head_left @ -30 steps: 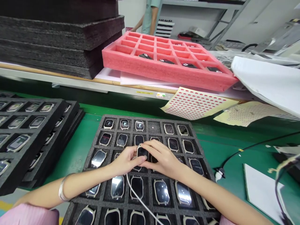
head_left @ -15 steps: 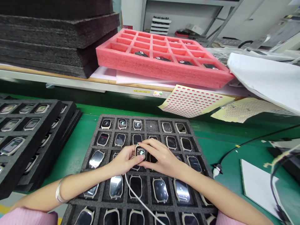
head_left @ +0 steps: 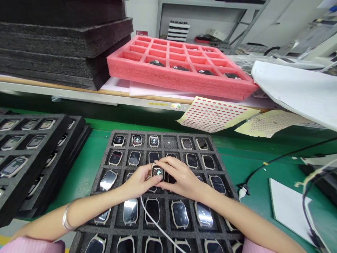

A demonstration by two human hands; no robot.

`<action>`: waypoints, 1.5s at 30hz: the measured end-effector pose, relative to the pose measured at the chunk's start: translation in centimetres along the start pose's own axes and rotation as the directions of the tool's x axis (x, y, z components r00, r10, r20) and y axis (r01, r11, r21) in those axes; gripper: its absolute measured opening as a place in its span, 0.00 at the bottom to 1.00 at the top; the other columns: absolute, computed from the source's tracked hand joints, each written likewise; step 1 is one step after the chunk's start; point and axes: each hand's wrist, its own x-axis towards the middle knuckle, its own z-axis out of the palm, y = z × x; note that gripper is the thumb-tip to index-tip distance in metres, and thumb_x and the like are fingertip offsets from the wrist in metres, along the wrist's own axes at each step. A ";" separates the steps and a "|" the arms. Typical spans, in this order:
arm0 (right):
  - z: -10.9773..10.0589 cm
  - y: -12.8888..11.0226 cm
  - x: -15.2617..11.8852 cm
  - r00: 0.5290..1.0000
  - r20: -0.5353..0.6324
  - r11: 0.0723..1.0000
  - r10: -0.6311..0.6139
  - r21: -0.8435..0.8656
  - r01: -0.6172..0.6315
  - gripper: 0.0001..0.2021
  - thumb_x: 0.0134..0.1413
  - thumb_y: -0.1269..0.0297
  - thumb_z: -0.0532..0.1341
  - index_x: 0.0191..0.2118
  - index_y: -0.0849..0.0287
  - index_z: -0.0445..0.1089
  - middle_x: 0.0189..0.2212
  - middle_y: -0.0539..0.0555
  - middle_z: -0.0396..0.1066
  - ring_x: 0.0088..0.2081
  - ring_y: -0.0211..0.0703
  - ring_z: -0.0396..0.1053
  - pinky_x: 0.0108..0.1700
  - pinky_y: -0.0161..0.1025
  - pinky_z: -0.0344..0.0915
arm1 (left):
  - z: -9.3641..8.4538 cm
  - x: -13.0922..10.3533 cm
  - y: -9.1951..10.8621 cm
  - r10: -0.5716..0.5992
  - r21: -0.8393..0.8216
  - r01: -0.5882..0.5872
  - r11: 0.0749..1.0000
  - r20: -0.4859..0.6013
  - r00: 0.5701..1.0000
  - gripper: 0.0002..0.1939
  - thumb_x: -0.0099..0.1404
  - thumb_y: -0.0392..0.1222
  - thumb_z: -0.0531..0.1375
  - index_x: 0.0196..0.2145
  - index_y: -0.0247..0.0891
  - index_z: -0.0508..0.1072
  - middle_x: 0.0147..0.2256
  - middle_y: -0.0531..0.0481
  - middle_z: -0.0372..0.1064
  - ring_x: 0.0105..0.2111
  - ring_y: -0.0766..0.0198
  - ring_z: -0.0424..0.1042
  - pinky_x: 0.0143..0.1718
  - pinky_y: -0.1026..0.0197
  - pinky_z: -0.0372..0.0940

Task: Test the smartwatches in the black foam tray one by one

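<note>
A smartwatch head point(head_left: 158, 170), strapless with a light case, has its dark screen lit with a dial and a green-blue figure. My left hand point(head_left: 137, 181) is closed on it from the left, thumb at the lower edge of the screen. From the right, the fingers of my right hand point(head_left: 181, 177) grip the top and side of the same watch. A white cable point(head_left: 155, 222) runs out from beneath my left hand towards the bottom; its upper end is hidden. Below the hands lies a grey foam tray point(head_left: 171, 142) with strapless watches in its compartments, several hidden by my hands and forearms.
More foam trays point(head_left: 56, 140) of watches are stacked at left. On the shelf above stand black foam slabs point(head_left: 52, 63) and a pink foam tray point(head_left: 168, 79). Sticker sheets point(head_left: 216, 114) hang from its edge. A black cable point(head_left: 254, 172) and white pad point(head_left: 289, 211) lie at right.
The camera view has shifted very slightly. Both hands keep the same hold on the watch, and its screen stays lit.
</note>
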 end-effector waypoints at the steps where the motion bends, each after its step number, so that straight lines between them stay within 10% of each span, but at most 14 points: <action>1: 0.0 0.0 0.0 1.000 -0.003 1.000 -0.002 -0.003 0.002 0.23 0.60 0.57 0.59 0.56 0.62 0.60 0.42 0.61 0.68 0.42 0.50 0.68 0.42 0.46 0.69 | 0.0 0.0 -0.1 0.000 0.005 0.000 1.000 -0.001 1.000 0.12 0.62 0.46 0.58 0.38 0.34 0.69 0.30 0.53 0.64 0.29 0.66 0.60 0.32 0.64 0.56; 19: -2.7 2.3 1.2 0.994 -0.045 0.984 0.096 0.157 -0.088 0.22 0.54 0.61 0.65 0.53 0.56 0.64 0.47 0.58 0.62 0.50 0.50 0.63 0.51 0.48 0.64 | 0.2 0.1 -0.4 -0.075 -0.005 0.075 0.997 0.015 0.997 0.20 0.59 0.49 0.61 0.46 0.37 0.66 0.31 0.52 0.64 0.28 0.66 0.62 0.30 0.63 0.59; 26: -5.1 7.6 2.2 0.959 0.040 0.919 0.280 -0.300 -0.256 0.19 0.54 0.63 0.64 0.52 0.59 0.67 0.44 0.60 0.67 0.46 0.53 0.65 0.48 0.51 0.64 | 0.3 0.1 -1.0 -0.094 -0.022 0.096 0.995 0.071 0.993 0.17 0.60 0.49 0.62 0.43 0.38 0.66 0.30 0.54 0.63 0.35 0.63 0.66 0.37 0.62 0.62; 35: -9.7 8.4 -0.4 0.898 0.240 0.858 0.369 -0.459 -0.231 0.18 0.49 0.67 0.68 0.48 0.62 0.71 0.41 0.60 0.73 0.43 0.55 0.68 0.43 0.46 0.65 | 1.2 0.1 0.9 -0.209 0.020 0.208 0.978 0.089 0.974 0.16 0.58 0.47 0.62 0.39 0.36 0.65 0.30 0.55 0.66 0.15 0.77 0.54 0.14 0.70 0.50; 45: -8.9 6.6 -0.4 0.933 0.115 0.844 0.340 -0.475 -0.249 0.17 0.56 0.59 0.63 0.47 0.65 0.69 0.42 0.61 0.69 0.42 0.52 0.67 0.43 0.44 0.63 | 4.6 3.5 1.6 -0.191 -0.068 0.198 0.978 0.092 0.977 0.13 0.54 0.38 0.61 0.36 0.35 0.62 0.33 0.51 0.70 0.11 0.80 0.54 0.09 0.73 0.51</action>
